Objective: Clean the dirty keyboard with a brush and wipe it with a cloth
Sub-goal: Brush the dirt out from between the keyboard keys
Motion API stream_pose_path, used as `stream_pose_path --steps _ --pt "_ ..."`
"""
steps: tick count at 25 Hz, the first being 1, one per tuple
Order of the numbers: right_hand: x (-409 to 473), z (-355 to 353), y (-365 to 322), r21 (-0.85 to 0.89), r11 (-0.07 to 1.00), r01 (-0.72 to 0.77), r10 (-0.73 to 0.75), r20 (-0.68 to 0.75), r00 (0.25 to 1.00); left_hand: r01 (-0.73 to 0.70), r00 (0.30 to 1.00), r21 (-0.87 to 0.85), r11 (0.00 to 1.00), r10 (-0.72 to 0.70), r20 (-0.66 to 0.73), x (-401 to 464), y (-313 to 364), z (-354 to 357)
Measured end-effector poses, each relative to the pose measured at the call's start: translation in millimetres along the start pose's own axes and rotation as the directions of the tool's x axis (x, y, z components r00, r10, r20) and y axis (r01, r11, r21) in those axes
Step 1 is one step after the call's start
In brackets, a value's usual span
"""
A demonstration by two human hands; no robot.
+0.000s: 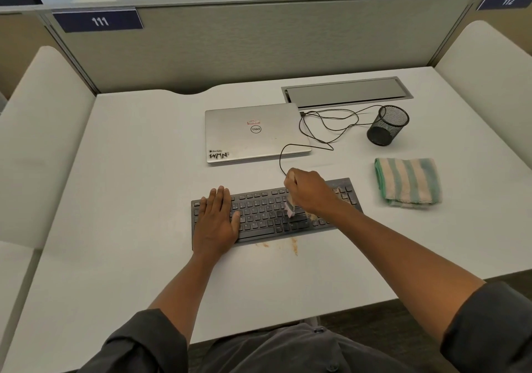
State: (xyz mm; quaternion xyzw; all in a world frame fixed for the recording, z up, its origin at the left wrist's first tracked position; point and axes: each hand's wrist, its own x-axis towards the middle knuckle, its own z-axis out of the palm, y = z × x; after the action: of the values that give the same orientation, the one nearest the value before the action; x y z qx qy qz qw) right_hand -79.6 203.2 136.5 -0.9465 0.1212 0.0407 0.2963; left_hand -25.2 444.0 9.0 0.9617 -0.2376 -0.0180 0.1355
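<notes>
Black, rigid keyboard (276,214) lies just before the closed laptop (256,132), left hand (217,223) pressing flat with fingers straight, right hand (309,191) gripping the light brush (289,207) at mid-keys; soft striped cloth (407,182) beside its right end should lift easily by any edge.

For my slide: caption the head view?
Right hand brushes the keyboard; left hand steadies it; cloth waits.

We see a black flat keyboard (276,214) on the white surface (138,171), orange-brown stains (293,245) just before it, and a green-and-cream striped cloth (408,182) right of it.
</notes>
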Motion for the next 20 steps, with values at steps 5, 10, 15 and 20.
stream_pose_path --steps 5,10,15,20 --pt "1 -3 -3 -0.015 0.996 0.089 -0.089 -0.026 0.996 -0.001 1.000 0.005 1.000 0.001 -0.003 0 0 1" --pt "-4 -1 -9 -0.178 0.961 0.212 -0.164 0.253 0.953 -0.001 1.000 0.005 1.000 0.001 0.004 0 -1 2" --pt "0 -16 -2 -0.081 0.988 0.132 -0.116 0.178 0.977 -0.004 1.000 0.003 1.000 0.004 -0.002 0 -2 2" --pt "-6 -13 -8 0.133 0.988 0.082 -0.111 0.223 0.968 -0.005 1.000 0.002 1.000 0.005 -0.002 0 -2 3"
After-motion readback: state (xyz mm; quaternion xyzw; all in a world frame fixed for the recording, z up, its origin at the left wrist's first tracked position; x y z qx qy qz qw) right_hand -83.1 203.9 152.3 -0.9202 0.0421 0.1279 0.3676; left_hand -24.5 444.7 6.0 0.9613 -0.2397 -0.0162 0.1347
